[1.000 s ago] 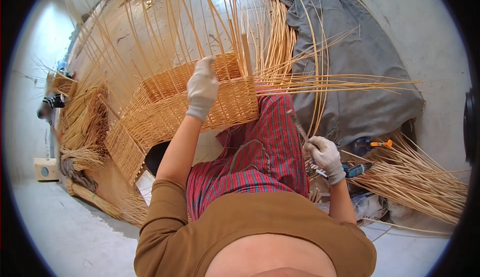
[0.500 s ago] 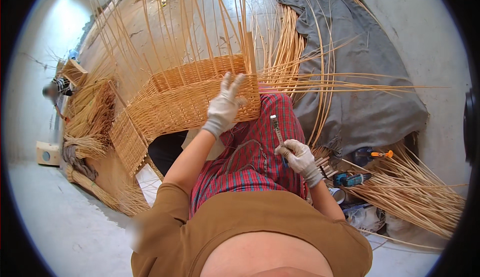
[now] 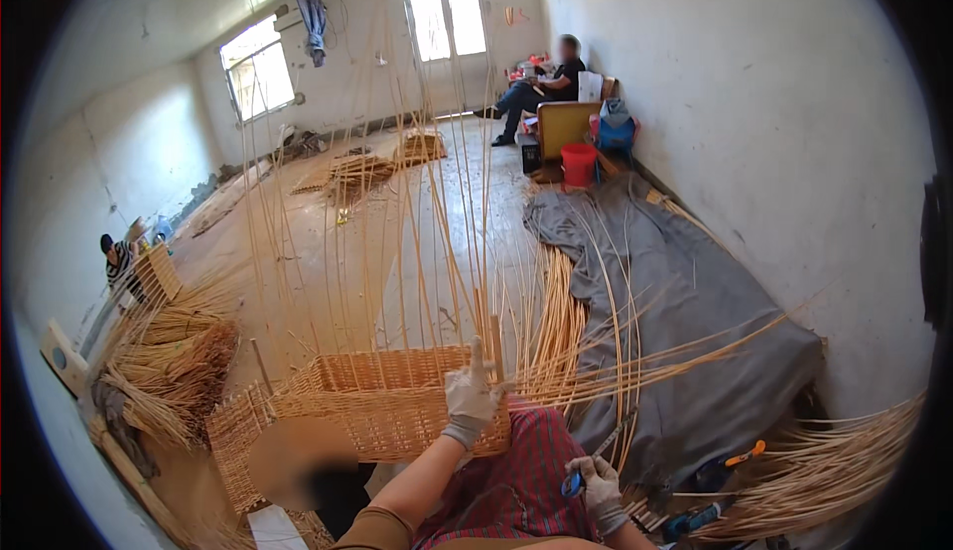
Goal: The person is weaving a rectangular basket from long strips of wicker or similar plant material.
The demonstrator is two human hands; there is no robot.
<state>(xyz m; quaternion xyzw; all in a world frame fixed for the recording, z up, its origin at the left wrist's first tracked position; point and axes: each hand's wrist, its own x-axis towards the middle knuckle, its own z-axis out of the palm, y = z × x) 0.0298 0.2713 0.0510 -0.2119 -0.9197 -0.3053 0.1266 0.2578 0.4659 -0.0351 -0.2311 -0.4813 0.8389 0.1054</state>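
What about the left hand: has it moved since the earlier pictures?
Yes: the left hand has moved rightward along the woven basket, nearer its right end and the grey cloth.

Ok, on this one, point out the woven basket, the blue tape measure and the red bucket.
Woven basket (image 3: pixel 392 421): head view, on its near wall.
Blue tape measure (image 3: pixel 573 484): head view, on its case.
Red bucket (image 3: pixel 579 165): head view, on its outer side.
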